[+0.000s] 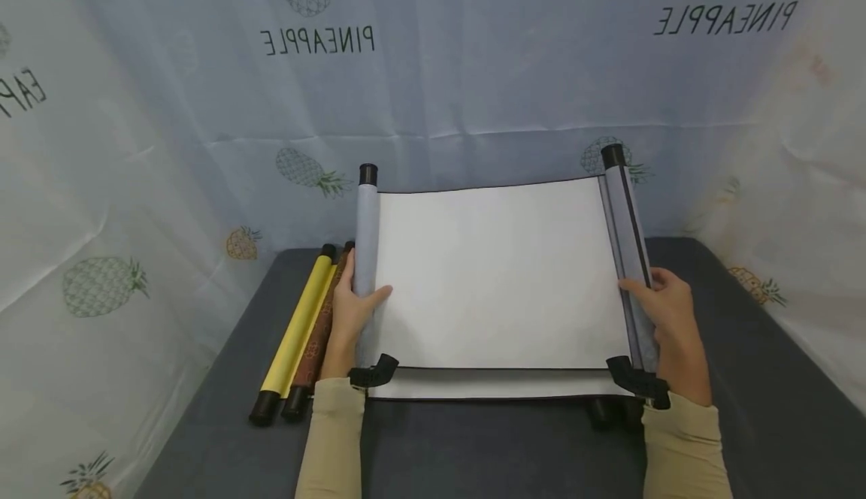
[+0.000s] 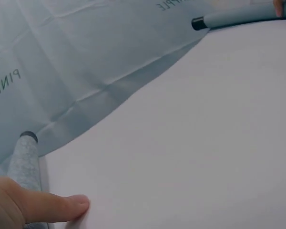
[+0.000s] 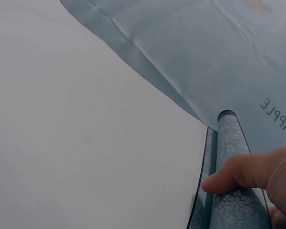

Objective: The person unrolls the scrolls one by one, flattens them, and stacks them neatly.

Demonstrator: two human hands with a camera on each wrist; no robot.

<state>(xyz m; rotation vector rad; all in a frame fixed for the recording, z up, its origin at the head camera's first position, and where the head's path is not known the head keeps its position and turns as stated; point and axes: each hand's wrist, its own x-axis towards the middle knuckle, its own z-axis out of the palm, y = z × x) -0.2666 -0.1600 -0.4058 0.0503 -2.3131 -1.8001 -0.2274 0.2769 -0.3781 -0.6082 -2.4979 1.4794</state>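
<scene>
The left hand (image 1: 352, 311) and right hand (image 1: 666, 315) are each gripping a roller of the scroll (image 1: 501, 281); its light, creasable paper is likely handling best by those stiff rollers.

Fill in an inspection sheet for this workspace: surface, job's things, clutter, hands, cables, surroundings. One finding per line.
Surface: dark grey table, bare in front of the scroll.
Job's things: white paper scroll with grey patterned rollers and black end caps, held unrolled and raised off the table.
Clutter: yellow rolled scroll and brown patterned rolled scroll, lying side by side at the table's left.
Hands: left hand grips the left roller, thumb on the white sheet; right hand grips the right roller.
Cables: nothing seen.
Surroundings: pale blue cloth backdrop printed with pineapples, behind and on both sides.
</scene>
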